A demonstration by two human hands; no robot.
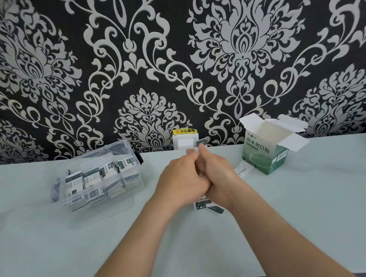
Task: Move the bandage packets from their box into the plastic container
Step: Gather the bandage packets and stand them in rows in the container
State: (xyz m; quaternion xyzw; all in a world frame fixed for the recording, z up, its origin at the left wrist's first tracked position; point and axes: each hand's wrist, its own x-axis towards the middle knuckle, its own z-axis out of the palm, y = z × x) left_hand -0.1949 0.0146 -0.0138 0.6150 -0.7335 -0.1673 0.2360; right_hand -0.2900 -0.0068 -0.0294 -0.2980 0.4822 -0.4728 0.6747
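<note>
The green and white bandage box (266, 152) stands open at the right of the table, flaps up. The clear plastic container (98, 175) lies at the left with several dark and white bandage packets inside. Over the table's middle, my left hand (180, 179) and my right hand (217, 174) are pressed together, fingers curled round a bunch of bandage packets (202, 142) whose tip pokes out above the fingers. More loose packets (205, 204) lie on the table under my wrists. A single white packet (243, 170) lies beside the box.
The pale table (77, 241) meets a black and silver patterned wall. A white wall socket (184, 141) with a yellow warning label sits behind my hands. The table's front edge runs along the bottom.
</note>
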